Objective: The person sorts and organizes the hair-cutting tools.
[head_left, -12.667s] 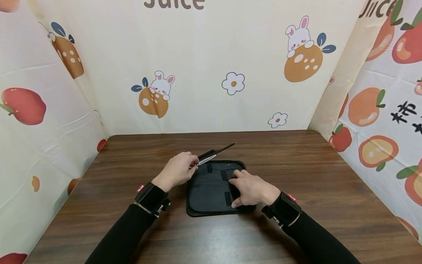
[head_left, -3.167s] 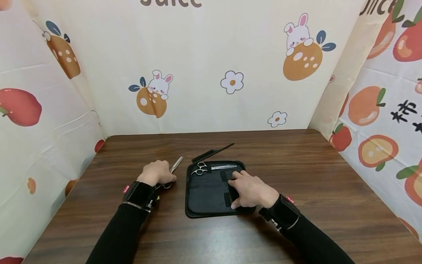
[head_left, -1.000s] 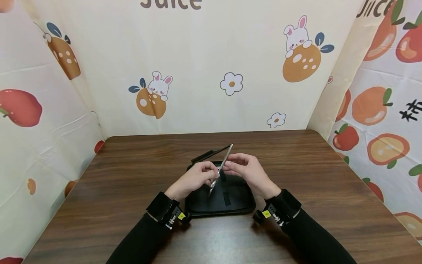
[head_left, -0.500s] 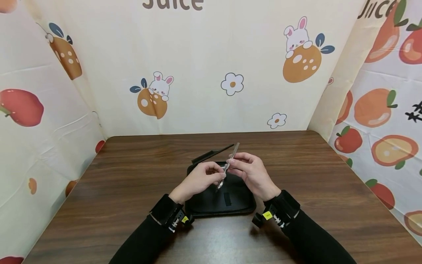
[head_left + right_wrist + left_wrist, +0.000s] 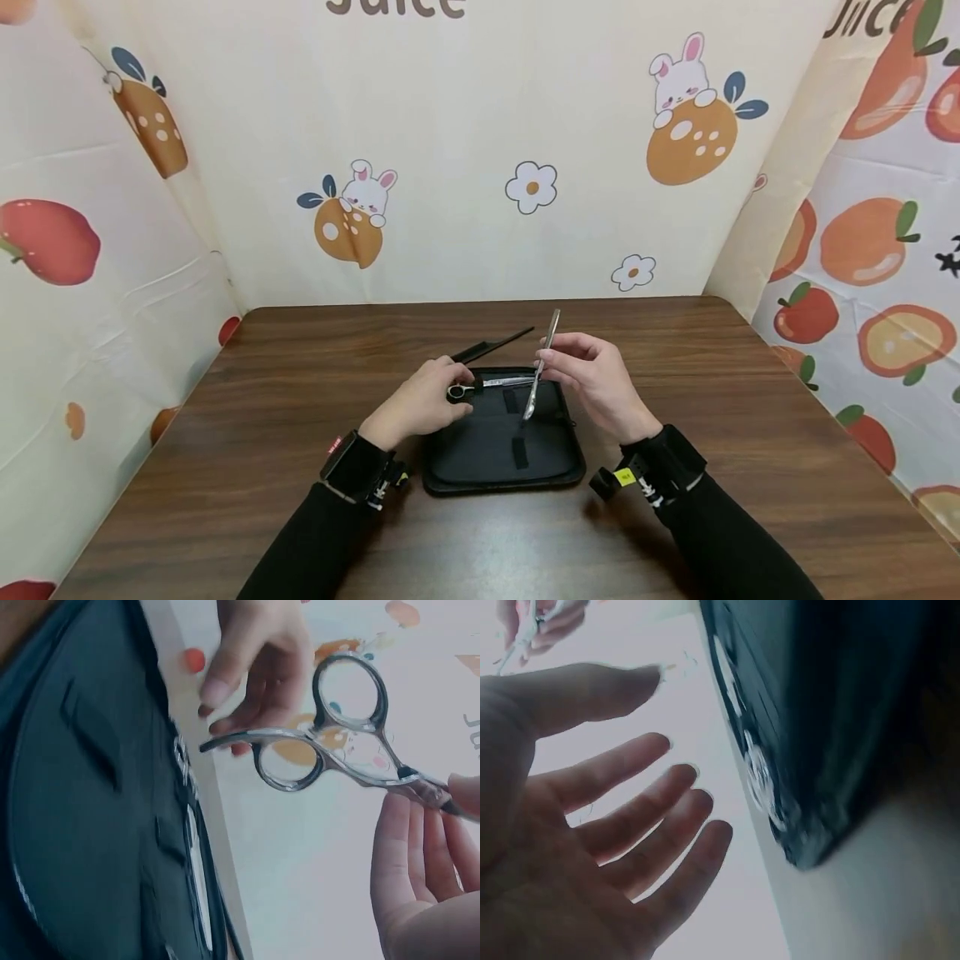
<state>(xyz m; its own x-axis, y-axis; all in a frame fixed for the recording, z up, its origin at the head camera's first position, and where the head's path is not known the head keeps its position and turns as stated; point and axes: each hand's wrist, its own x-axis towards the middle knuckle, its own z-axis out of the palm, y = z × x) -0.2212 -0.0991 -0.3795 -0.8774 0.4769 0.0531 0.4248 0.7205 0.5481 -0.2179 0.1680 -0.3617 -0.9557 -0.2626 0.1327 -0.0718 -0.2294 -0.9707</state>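
My right hand (image 5: 592, 379) pinches a pair of silver scissors (image 5: 367, 776) between thumb and fingers, above the right half of the black case (image 5: 480, 471). Those scissors point up and away in the head view, with their finger rings lowest. A second pair of scissors (image 5: 508, 382) lies along the far side of the case, passing under a strap. Over that pair's rings is my left hand (image 5: 420, 400). In the left wrist view its fingers (image 5: 641, 810) are spread and relaxed around nothing, beside the rings (image 5: 761, 784) of the lying pair.
Just beyond the case, a black comb (image 5: 491, 344) with a thin tail lies slantwise on the wooden table (image 5: 315, 350). Short black straps (image 5: 520, 452) cross the inside of the case. Printed curtains (image 5: 450, 233) hang behind and on both sides.
Earlier, my left hand picked up the scissors left of the case while my right rested on it. Both hands then held them; now my left has let go and my right has moved right with them.
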